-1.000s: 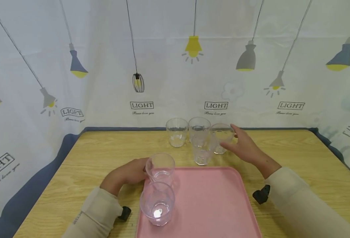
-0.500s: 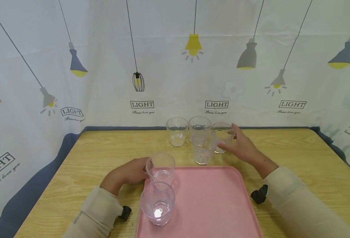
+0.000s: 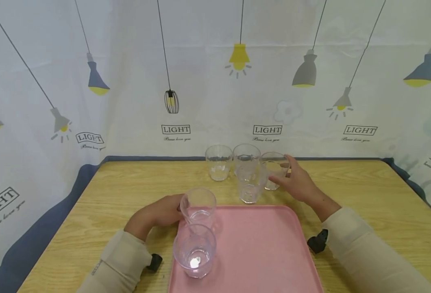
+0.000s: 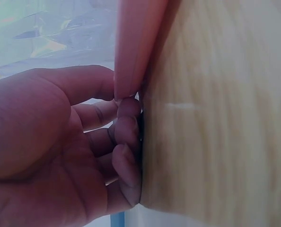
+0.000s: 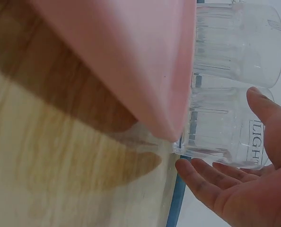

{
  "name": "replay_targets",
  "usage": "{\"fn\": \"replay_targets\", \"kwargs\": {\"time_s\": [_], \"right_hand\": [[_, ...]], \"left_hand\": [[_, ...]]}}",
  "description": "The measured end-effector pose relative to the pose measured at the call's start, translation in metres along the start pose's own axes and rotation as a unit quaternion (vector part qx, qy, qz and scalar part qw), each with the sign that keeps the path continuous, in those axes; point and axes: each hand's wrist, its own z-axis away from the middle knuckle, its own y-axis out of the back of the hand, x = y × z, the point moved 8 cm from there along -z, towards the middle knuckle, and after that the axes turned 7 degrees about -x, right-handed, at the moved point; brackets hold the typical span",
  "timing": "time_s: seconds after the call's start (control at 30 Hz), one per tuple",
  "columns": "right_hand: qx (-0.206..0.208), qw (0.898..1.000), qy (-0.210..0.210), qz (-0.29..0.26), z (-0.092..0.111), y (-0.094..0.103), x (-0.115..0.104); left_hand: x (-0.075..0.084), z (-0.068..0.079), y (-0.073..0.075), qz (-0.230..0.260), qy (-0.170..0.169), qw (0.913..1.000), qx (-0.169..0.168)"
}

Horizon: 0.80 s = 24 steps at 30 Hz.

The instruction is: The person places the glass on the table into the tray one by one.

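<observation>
My left hand (image 3: 164, 210) holds the pink tray (image 3: 263, 248) at its far left corner. In the left wrist view the thumb presses on the tray's edge (image 4: 138, 47), with curled fingers under it. My right hand (image 3: 300, 181) reaches round the rightmost clear cup (image 3: 274, 167), thumb on the near side and fingers spread behind. In the right wrist view the fingers lie along the cup (image 5: 216, 123) without clearly gripping it. Upright on the tray's left side stand a farther clear cup (image 3: 201, 203) and a nearer one (image 3: 194, 254).
Beyond the tray, more clear cups stand close together: a left one (image 3: 219, 162), a middle one (image 3: 247, 156) and a front one (image 3: 249, 191). They are on the wooden table (image 3: 138, 175). A lamp-print curtain (image 3: 208, 81) hangs behind the table's far edge.
My right hand has moved slightly left, closer round the rightmost cup. The left hand, the tray and the cups stay where they were.
</observation>
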Motion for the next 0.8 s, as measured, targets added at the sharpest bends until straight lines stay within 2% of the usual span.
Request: {"fn": "replay_targets", "kwargs": {"time_s": [0.3,0.6,0.8], "right_hand": [[0.044,0.999,0.003,0.005,0.009,0.009,0.000],[0.066,0.998,0.021,0.009,0.037,0.029,-0.005],[0.070,0.997,0.019,0.011,0.056,0.034,-0.011]], "left_hand": [[-0.001,0.000,0.001,-0.015,0.006,0.9999,-0.001],[-0.004,-0.002,-0.001,-0.002,-0.004,1.0000,0.003],[-0.004,-0.001,0.001,-0.002,-0.003,1.0000,0.004]]}}
